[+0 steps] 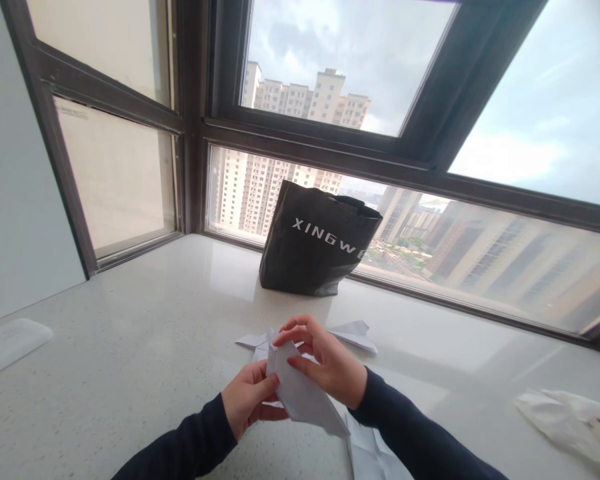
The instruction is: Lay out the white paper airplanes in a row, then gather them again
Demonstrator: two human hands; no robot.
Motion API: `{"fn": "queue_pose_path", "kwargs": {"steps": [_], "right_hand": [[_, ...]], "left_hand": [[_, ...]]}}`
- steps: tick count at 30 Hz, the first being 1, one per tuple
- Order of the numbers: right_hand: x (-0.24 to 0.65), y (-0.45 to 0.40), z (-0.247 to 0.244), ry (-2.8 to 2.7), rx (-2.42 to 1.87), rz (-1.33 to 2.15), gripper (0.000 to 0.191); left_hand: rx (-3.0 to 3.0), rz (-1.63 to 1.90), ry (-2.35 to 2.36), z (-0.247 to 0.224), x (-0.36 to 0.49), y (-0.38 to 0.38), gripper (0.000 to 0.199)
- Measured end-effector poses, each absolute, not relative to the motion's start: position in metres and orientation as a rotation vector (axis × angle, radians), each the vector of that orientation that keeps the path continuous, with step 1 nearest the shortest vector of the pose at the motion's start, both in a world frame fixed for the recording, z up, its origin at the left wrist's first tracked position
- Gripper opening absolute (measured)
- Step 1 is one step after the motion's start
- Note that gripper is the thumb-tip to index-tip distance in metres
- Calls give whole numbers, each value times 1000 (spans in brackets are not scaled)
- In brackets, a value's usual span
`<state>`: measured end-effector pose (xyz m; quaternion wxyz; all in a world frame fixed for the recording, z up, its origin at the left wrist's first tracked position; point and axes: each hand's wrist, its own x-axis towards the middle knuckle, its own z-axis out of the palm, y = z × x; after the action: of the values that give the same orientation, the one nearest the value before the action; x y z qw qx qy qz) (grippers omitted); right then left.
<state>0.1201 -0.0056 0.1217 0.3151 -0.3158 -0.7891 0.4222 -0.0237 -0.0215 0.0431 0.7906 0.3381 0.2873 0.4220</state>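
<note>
Paper (303,392), white and folded, is slanting between two hands above the counter (130,360). The left hand (250,401) is pinching its left edge, thumb lying on the near face; the right hand (333,367) is gripping its upper end. Its free corner is extending toward the lower right, outside both grips.

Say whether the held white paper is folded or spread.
Folded: the white paper has a crease down its left side, with a narrow strip beside the main panel.
</note>
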Motion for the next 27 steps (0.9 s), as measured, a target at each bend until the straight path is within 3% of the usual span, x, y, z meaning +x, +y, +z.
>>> {"fn": "queue_pose_path", "kwargs": {"steps": [7,27], "right_hand": [[113,-8,118,-2273,-959,854,66],[112,-13,117,-2496,-800,680,72]], "left_hand": [[683,855,501,43,-26,-25,26],[661,841,442,40,-27,-25,19]]}}
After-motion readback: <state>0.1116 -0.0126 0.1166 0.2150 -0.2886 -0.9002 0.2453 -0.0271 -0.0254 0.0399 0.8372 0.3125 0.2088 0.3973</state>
